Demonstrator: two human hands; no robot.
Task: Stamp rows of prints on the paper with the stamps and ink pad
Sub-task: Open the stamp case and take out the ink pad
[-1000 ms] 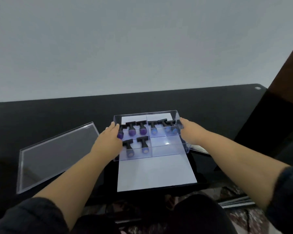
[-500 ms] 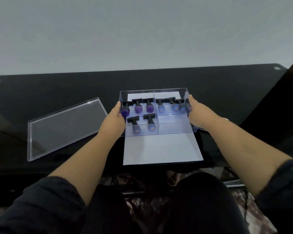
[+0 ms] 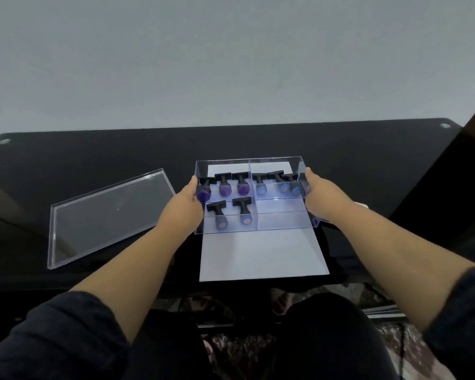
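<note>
We see both hands out over a black tabletop (image 3: 340, 149), set apart from each other at the two ends of a clear stamp box (image 3: 254, 198); the left hand (image 3: 185, 208) lies along the box's left wall, the right hand (image 3: 317, 198) along its right wall; fingers wrap the far side of each wall, so we take both hands as gripping the box, though the fingertips are hidden.

Between the hands, the box is split by clear dividers; the stamps (image 3: 242, 185) lie inside with black T-handles and round heads; three purple heads nearest the left hand, three blue heads nearest the right hand, two more greyish ones in the near-left compartment; the near-right compartment shows only its clear floor.

Under the box, and reaching toward us beyond the wrists, lies the white paper (image 3: 261, 256); whether the box rests on it or is held just above, we cannot tell.

Out past the left hand, well apart from the box, a clear lid (image 3: 104, 215) lies flat on the tabletop.

Dark sleeves (image 3: 66, 338) cover the upper forearms.
</note>
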